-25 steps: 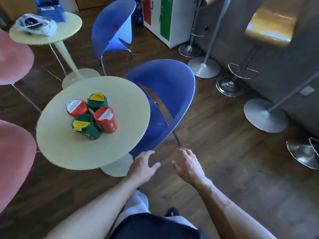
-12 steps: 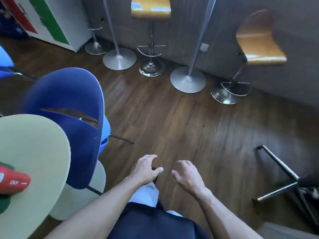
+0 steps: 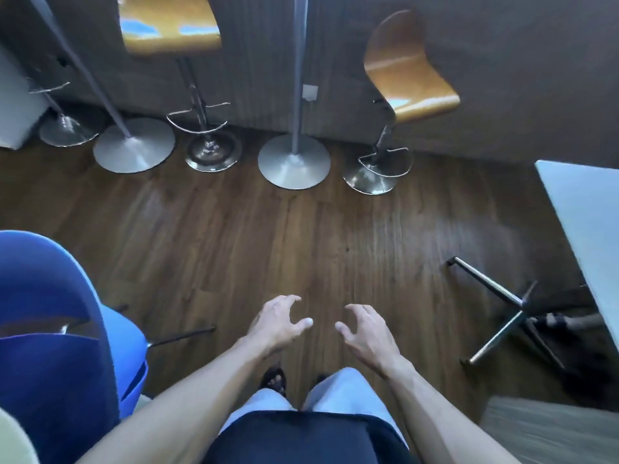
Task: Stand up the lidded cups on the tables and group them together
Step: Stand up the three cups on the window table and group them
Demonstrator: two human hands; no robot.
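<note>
No lidded cup is in view now. My left hand (image 3: 276, 324) and my right hand (image 3: 366, 333) hang side by side over the dark wooden floor, in front of my legs. Both hold nothing, with fingers loosely curled and spread. Only a pale sliver of the round yellow table (image 3: 11, 443) shows at the bottom left corner.
A blue chair (image 3: 50, 329) stands close on the left. Two wooden bar stools (image 3: 408, 85) and round metal pole bases (image 3: 293, 162) line the far wall. A white table edge (image 3: 582, 222) and a chrome chair base (image 3: 509, 316) are at the right.
The view has swung to the right, away from the round table with the grouped upright cups; they have left the frame. Both hands stay empty in front of me.
</note>
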